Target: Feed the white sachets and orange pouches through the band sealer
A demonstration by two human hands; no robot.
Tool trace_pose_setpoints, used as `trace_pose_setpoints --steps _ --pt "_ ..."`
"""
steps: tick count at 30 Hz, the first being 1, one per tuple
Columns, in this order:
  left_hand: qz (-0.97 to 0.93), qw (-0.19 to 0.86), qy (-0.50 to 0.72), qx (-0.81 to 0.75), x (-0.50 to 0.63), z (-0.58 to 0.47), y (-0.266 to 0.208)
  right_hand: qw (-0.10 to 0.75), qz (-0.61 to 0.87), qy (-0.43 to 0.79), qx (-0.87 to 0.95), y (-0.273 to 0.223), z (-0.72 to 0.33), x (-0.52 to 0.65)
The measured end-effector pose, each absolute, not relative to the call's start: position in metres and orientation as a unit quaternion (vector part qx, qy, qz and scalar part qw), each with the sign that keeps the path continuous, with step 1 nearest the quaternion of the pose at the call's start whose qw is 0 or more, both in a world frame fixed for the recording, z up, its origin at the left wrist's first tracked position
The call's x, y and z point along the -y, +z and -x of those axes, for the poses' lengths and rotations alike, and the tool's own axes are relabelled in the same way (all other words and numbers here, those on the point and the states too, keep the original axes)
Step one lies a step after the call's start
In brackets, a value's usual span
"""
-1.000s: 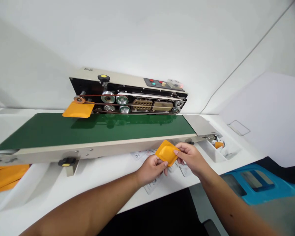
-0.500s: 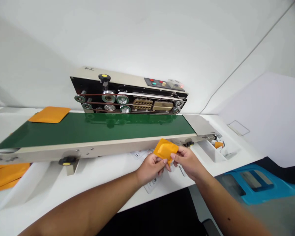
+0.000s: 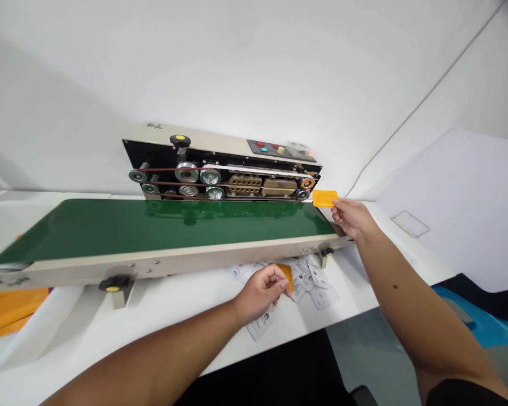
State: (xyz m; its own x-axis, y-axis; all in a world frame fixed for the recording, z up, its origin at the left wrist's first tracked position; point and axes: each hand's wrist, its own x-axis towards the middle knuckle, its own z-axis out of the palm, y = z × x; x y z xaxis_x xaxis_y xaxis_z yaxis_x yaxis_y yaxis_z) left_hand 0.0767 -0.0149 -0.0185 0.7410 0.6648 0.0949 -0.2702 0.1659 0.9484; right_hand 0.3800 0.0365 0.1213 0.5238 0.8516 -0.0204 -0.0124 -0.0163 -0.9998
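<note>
My right hand (image 3: 352,217) is closed on the edge of a flat orange pouch (image 3: 325,198). It holds the pouch at the right end of a band sealing machine (image 3: 224,163), close to the small rollers. My left hand (image 3: 262,290) is closed in a pinch over the table, in front of the conveyor. A second orange pouch (image 3: 288,275) shows partly behind its fingers. Small white printed packets (image 3: 317,276) lie loose beside and under that hand. The green conveyor belt (image 3: 173,228) runs along the front of the machine.
Orange pouches (image 3: 12,310) lie in a white bin (image 3: 53,321) at the lower left. Black knobs (image 3: 114,283) stick out from the conveyor's front. A blue plastic object (image 3: 469,316) stands below the table at right. A white wall is behind the machine.
My hands have parted. The right one has carried an orange pouch up and right to the sealer's end, while the left stayed low. The pouch at the belt's left end is gone.
</note>
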Motion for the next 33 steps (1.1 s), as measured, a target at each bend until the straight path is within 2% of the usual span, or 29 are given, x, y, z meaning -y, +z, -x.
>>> trace_pose_setpoints --steps 7,13,15,19,23,25,28,33 --pt "-0.569 0.739 0.309 -0.188 0.015 -0.075 -0.015 0.587 0.608 0.418 0.332 0.119 -0.378 -0.057" --pt "-0.573 0.736 0.306 -0.192 0.015 -0.073 -0.011 0.577 0.617 0.406 0.348 0.12 -0.365 -0.066" --pt "-0.574 0.735 0.304 -0.193 0.015 -0.073 -0.012 0.593 0.634 0.323 0.377 0.117 -0.359 -0.058" --pt "-0.584 0.722 0.318 -0.192 0.014 -0.074 -0.015 0.631 0.644 0.067 0.428 0.094 -0.339 -0.016" --pt "-0.602 0.711 0.307 -0.196 0.014 -0.074 -0.017 0.62 0.622 0.009 0.479 0.044 -0.299 0.042" --pt "-0.614 0.705 0.295 -0.196 0.015 -0.072 -0.017 0.587 0.612 0.026 0.529 0.017 -0.279 0.063" --pt "-0.633 0.698 0.282 -0.178 0.017 -0.069 -0.016 0.488 0.583 0.049 0.648 -0.014 -0.261 0.078" --pt "-0.671 0.671 0.275 -0.152 0.019 -0.065 -0.008 0.321 0.541 0.031 0.777 -0.04 -0.256 0.073"
